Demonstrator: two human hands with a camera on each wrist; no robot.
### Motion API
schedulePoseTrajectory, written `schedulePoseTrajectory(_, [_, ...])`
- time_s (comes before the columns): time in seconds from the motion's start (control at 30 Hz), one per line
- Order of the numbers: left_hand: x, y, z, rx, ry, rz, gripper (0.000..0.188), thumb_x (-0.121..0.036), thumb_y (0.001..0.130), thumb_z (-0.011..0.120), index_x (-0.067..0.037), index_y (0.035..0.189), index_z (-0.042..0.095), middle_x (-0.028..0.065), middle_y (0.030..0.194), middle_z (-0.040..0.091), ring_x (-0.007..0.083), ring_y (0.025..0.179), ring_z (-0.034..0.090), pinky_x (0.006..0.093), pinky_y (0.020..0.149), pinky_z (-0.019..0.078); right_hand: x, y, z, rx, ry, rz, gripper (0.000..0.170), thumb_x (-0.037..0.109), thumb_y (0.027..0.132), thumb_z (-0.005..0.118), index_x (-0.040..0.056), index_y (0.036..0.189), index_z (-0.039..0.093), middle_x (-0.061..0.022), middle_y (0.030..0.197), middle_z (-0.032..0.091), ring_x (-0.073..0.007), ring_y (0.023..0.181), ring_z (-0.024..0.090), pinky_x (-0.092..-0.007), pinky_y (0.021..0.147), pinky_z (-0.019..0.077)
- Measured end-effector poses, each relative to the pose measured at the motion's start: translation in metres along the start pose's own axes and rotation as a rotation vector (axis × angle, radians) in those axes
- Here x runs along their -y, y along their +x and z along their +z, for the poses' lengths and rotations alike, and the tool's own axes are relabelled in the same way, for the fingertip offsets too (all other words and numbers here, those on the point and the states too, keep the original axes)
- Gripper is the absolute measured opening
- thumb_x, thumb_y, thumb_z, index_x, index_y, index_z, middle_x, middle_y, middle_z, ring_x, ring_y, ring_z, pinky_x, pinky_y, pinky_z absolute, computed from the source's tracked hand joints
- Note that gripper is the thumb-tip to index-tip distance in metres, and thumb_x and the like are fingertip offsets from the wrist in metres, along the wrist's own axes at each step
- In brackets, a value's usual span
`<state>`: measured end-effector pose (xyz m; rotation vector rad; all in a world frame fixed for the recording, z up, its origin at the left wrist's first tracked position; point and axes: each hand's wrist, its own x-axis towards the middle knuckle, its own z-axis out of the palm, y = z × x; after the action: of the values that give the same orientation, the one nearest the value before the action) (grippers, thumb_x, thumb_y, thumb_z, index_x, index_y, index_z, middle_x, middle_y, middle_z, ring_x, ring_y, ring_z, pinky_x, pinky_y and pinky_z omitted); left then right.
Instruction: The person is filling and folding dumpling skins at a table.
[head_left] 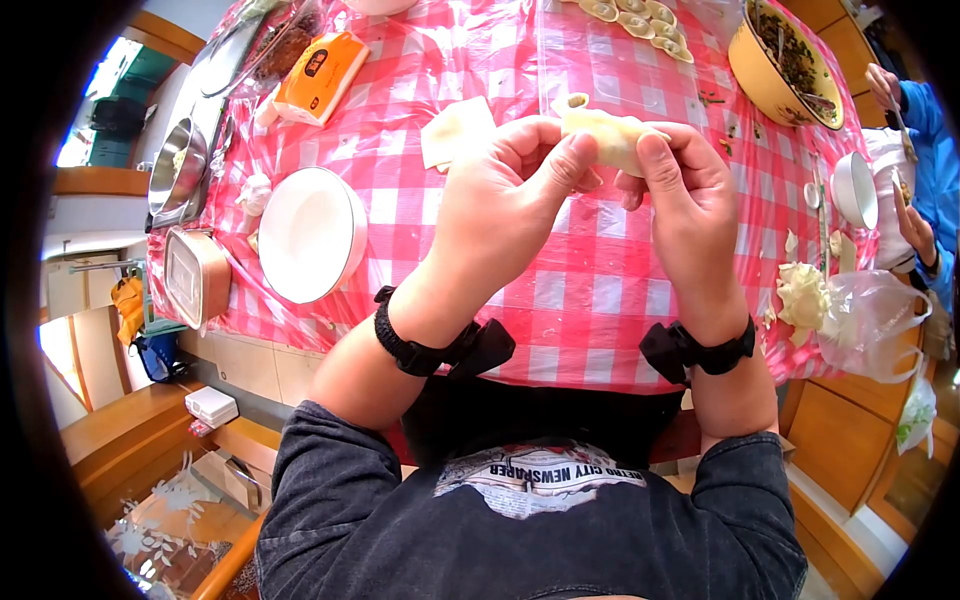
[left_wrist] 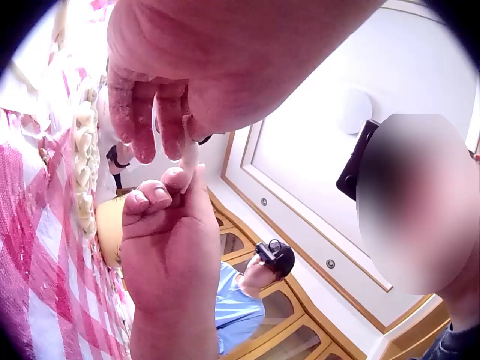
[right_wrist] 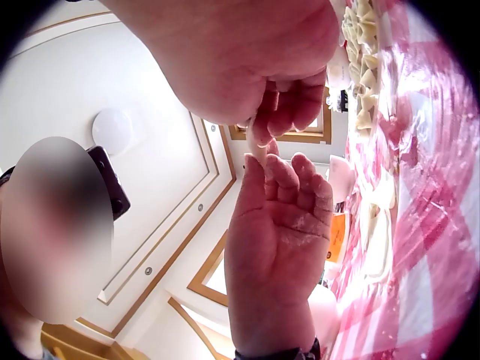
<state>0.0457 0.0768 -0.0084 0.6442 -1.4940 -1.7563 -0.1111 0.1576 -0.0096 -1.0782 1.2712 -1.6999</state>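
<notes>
In the head view, a pale, folded wonton wrapper is stretched between both hands, above the checked tablecloth. My left hand pinches one end between thumb and fingers. The other end is pinched the same way by my right hand. Seen from the left wrist, only a thin edge of the wrapper shows between the fingertips, and any filling inside is hidden. Square wrappers lie on the table just beyond the left hand. Several folded wontons sit in rows at the far side.
A yellow basin of dark green filling stands at the far right, near another person's hands. To the left are a white bowl, an orange tissue pack, a metal bowl and a lidded container. A plastic bag lies right.
</notes>
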Motion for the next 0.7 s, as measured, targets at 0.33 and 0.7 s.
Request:
schedulePoseTrajectory(0.33, [0.0025,0.0015,-0.0015,0.011,-0.037,-0.018,0.021,-0.016,0.103,0.059,0.004,0.106,0.065,0.0047,0.087,0.070,0.0084,0.079,0.065,0.0238,0.076,0.0545,0.0013,-0.0008,0.0019,-0.007,-0.016,0.001,0.022,0.016,0.102,0.060,-0.0026,0.114,0.064,-0.0052,0.088,0.069,-0.0073,0.073,0.062,-0.0210,0.064,0.0504])
schedulePoseTrajectory(0.7, [-0.0008,0.0004,0.0022,0.003,0.017,0.027,0.023,-0.016,0.102,0.059,0.005,0.110,0.065,0.0042,0.088,0.070,0.0077,0.080,0.066,0.0227,0.075,0.0539,-0.0022,-0.0017,0.0023,0.005,-0.028,-0.032,0.022,0.015,0.103,0.059,-0.0021,0.115,0.063,-0.0050,0.088,0.068,-0.0062,0.072,0.060,-0.0206,0.063,0.0493])
